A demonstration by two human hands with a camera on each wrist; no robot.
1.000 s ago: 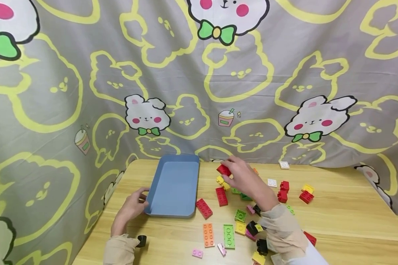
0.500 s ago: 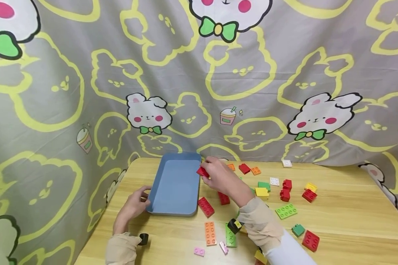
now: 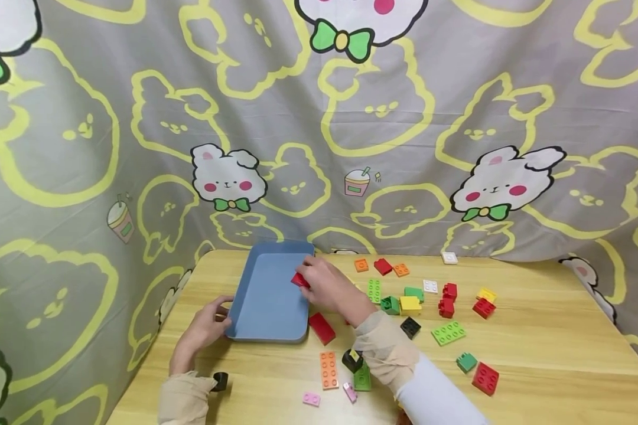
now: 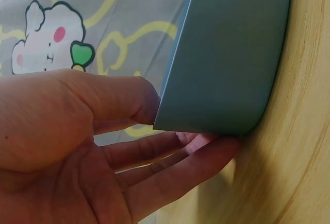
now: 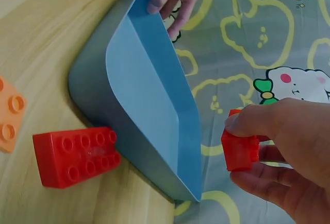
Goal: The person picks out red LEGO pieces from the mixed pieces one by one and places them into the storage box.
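A person's right hand [image 3: 326, 287] is pinching a red block [image 3: 300, 280] between curled fingers [image 5: 247, 122], holding it over the blue tray [image 3: 266, 295] at its 3 o'clock rim. The left hand [image 3: 204, 330] is gripping the tray's 7 o'clock corner, thumb on the rim. More blocks are lying scattered across the wooden worktop [image 3: 553, 330].

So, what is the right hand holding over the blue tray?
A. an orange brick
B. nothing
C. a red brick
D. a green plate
C: the right hand pinches a small red brick in its fingers, just above the blue tray; the left hand grips the tray's near corner.
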